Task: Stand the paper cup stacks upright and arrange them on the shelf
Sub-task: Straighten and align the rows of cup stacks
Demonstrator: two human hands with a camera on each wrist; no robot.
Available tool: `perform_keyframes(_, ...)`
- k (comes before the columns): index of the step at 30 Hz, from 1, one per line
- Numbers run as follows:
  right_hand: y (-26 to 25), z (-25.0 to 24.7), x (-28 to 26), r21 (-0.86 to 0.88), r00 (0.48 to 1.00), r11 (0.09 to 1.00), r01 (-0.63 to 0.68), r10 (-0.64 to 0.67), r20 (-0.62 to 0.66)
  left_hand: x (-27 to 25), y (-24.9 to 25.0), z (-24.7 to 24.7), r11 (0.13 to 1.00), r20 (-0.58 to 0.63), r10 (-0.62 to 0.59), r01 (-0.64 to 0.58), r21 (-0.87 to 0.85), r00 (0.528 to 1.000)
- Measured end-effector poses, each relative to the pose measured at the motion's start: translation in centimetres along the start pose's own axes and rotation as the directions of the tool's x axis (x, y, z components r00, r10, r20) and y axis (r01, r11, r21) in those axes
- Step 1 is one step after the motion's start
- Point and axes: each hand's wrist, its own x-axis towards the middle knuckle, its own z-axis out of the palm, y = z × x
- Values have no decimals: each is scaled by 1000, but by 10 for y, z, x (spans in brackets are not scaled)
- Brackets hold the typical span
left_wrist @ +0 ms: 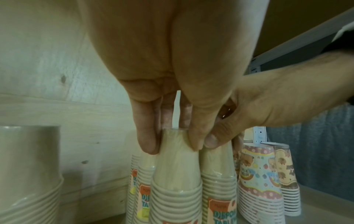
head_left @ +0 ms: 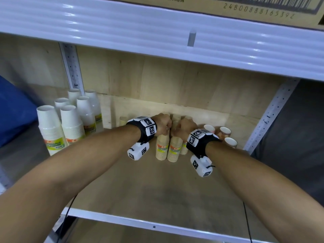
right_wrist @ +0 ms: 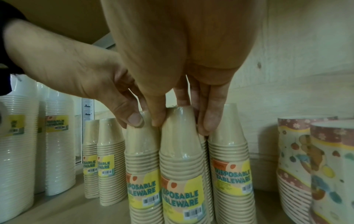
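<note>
While every stack in view stands upright, left hand (head_left: 164, 124) and right hand (head_left: 184, 128) fingers pinch two adjoining kraft stacks (head_left: 169, 149) at shelf (head_left: 175, 186) 12 o'clock, so probably only final alignment remains.

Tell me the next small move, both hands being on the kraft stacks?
Probably let go and withdraw: the left hand and right hand each pinch the top of a kraft stack, and both stand upright, side by side on the shelf.

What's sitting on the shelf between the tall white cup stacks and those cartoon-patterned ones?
The brown paper cup stacks, standing upright; the left hand and right hand each grip one's top. The right wrist view shows it best.
</note>
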Motion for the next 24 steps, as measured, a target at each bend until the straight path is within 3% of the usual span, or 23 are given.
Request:
perform_keyframes(8, 5, 2, 2, 28, 1000, 1000, -10, 10, -26, -3, 0, -4, 1000, 1, 3, -3, -26, 1000)
perform_keyframes(15, -3, -17, 9, 37, 988, 994, -99, 102, -116, -8, -11, -32, 999, -63, -42, 41, -17, 997)
perform_keyframes(24, -54, -29, 35, 11, 987, 998, 59, -56, -150, -27, -57, -70, 982, -150, -183, 188, 20, 972)
